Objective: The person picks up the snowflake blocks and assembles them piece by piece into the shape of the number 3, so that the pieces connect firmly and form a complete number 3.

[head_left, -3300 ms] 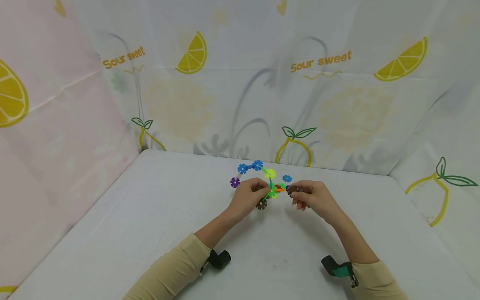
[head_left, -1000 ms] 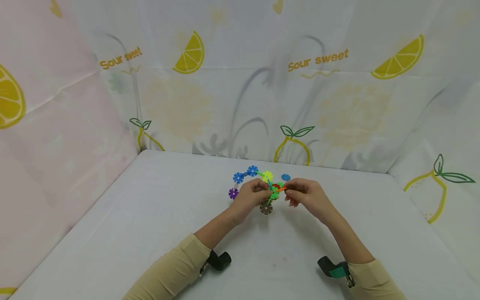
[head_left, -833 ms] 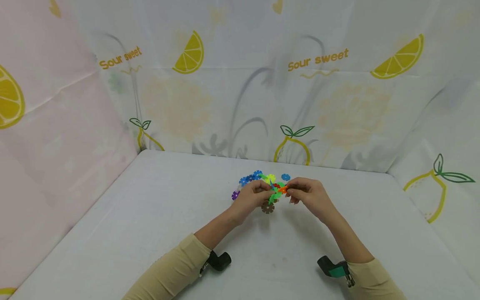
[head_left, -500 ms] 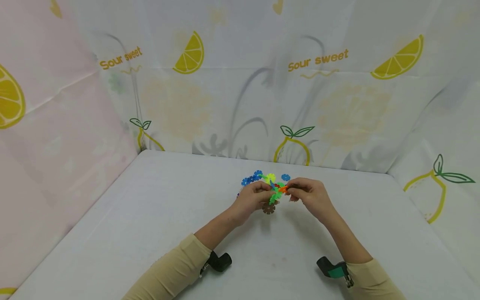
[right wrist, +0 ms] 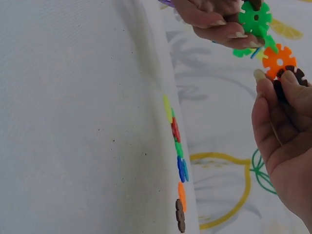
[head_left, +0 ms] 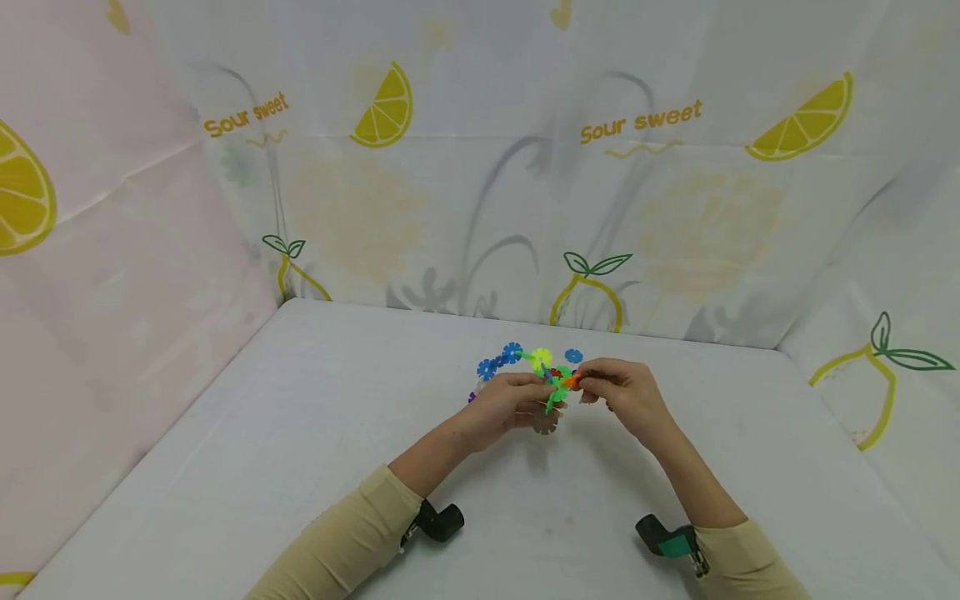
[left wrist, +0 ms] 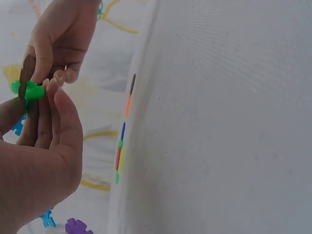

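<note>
In the head view my left hand (head_left: 510, 408) holds a string of interlocking snowflake discs near its green disc (head_left: 559, 390). From there the string runs back through a yellow-green disc (head_left: 541, 358) to several blue discs (head_left: 512, 352) and a purple one, partly hidden behind the hand. A brown disc (head_left: 546, 423) hangs below my left fingers. My right hand (head_left: 628, 398) pinches a dark brown disc (right wrist: 298, 77) against an orange disc (right wrist: 279, 62), seen best in the right wrist view. The orange disc touches the green part; whether it is slotted in is unclear.
Loose discs lie on the white table (head_left: 315, 467) behind my hands, among them a blue disc (head_left: 573, 356). The right wrist view has a row of them, with a brown disc (right wrist: 180, 215) at the near end. Patterned cloth (head_left: 465, 208) encloses the table's back and sides.
The string has tilted and turned in my left hand, whose fingers now reach farther right under the green part. The orange disc, earlier edge-on, has twisted. My right hand keeps its pinch nearly in place.
</note>
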Available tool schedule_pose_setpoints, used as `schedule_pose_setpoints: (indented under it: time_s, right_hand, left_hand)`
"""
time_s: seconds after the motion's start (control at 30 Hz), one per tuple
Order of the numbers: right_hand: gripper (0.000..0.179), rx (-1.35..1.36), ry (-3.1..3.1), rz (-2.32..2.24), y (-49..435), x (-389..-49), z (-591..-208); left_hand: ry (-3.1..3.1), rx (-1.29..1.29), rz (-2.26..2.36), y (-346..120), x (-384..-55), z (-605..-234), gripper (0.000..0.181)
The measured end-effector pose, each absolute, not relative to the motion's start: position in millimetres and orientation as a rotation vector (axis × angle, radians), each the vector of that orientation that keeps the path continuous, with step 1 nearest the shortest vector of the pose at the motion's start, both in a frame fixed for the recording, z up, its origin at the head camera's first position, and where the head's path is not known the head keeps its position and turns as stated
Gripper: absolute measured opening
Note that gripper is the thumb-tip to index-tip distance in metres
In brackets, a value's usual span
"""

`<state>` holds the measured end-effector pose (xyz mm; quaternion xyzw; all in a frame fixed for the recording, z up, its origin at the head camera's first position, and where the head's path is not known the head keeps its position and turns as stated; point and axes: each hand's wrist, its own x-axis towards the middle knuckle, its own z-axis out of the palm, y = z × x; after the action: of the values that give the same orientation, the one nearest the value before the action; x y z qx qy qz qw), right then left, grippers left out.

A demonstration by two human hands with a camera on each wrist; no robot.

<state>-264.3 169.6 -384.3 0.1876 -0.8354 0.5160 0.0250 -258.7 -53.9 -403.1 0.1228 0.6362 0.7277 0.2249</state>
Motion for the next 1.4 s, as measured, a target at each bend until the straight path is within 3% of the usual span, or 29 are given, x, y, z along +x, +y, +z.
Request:
schedule_pose_setpoints:
  time_s: [0.4, 0.9, 1.4]
  right_hand:
    - [0.021, 0.587, -2.429, 1.823, 168.8, -264.5, -378.4]
    - [0.032, 0.533, -2.444, 1.902, 168.0, -262.1, -376.3]
    - [0.028, 0.525, -2.371, 1.892, 161.5, -260.8, -383.5]
  left_hand:
    - [1.792, 0.292, 2.111, -55.3, -259.0, -402.9, 0.016]
    - [1.995, 0.398, 2.095, -50.2, -257.2, -405.2, 0.023]
    - [2.119, 0.423, 2.068, -50.4, -253.8, -405.1, 0.025]
